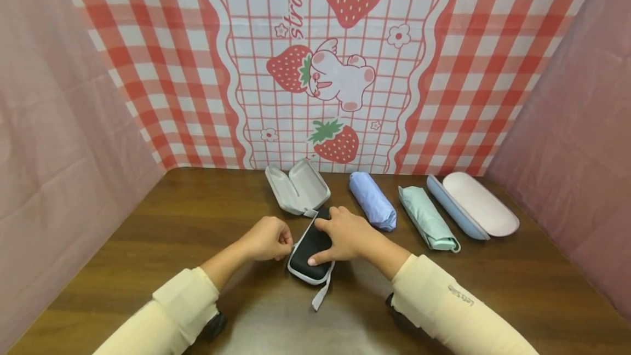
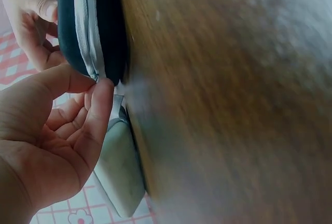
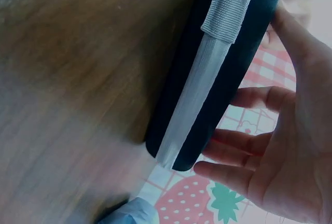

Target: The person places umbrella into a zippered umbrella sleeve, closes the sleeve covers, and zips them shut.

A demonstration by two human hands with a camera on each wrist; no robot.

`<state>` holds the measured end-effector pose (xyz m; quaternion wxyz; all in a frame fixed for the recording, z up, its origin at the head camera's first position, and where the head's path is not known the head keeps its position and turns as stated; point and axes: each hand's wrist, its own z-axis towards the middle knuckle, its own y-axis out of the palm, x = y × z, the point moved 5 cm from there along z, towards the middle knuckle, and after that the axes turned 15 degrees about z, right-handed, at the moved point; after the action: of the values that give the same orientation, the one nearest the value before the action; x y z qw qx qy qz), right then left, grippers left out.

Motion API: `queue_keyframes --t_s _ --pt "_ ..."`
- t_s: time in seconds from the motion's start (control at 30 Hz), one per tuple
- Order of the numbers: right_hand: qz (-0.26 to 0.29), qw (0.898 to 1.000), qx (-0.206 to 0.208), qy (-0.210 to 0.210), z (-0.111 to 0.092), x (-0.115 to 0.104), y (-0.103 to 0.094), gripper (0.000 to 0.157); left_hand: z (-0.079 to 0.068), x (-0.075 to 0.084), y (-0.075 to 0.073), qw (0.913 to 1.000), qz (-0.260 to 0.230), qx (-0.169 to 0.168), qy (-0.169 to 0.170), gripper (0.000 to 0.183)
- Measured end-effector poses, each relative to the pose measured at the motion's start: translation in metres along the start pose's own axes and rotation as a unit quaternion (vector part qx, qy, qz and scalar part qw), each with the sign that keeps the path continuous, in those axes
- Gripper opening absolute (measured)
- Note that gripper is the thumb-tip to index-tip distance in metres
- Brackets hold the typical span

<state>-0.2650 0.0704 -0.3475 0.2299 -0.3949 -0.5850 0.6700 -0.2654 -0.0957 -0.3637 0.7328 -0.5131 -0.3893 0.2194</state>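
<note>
A black zip case point(image 1: 304, 259) with a pale zipper band lies on the table, a grey fabric loop point(image 3: 223, 19) at its near end. At the case's left side, my left hand point(image 1: 268, 239) pinches the zipper pull point(image 2: 96, 78) between thumb and index finger; the fingertips mostly hide the pull. My right hand point(image 1: 350, 234) rests on the case top from the right, thumb and fingers spread and fingertips pressing the black surface. Just beyond the case, a light grey hinged case point(image 1: 298, 188) stands open.
A folded lavender umbrella point(image 1: 373, 201) and a folded mint umbrella point(image 1: 428, 218) lie to the right. Past them is an open glasses case point(image 1: 480, 204), blue outside and pale pink inside. A strawberry-print cloth point(image 1: 340, 70) hangs behind the wooden table point(image 1: 197, 212), with pink cloth point(image 1: 64, 125) at the sides.
</note>
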Motion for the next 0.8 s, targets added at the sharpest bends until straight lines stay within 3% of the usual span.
queue_keyframes --t_s 0.17,0.47,0.6,0.7,0.8 --pt "-0.004 1.000 0.000 0.006 0.001 0.002 0.002 0.082 -0.005 -0.002 0.003 0.9997 0.006 -0.021 0.006 0.017" --pt "0.013 0.999 0.041 -0.015 0.000 0.006 0.005 0.078 -0.013 -0.001 -0.001 0.9988 0.006 -0.046 0.016 0.018" --pt "0.046 0.996 0.030 -0.077 0.001 0.003 0.003 0.065 -0.012 -0.001 -0.001 0.9990 0.016 -0.039 0.013 0.019" --pt "0.086 0.986 0.003 -0.146 0.000 0.002 0.000 0.052 -0.007 -0.002 -0.001 0.9989 0.033 -0.028 0.016 0.018" --pt "0.105 0.975 -0.023 -0.193 -0.001 0.003 -0.003 0.050 -0.002 -0.005 -0.003 0.9984 0.053 -0.013 0.014 0.016"
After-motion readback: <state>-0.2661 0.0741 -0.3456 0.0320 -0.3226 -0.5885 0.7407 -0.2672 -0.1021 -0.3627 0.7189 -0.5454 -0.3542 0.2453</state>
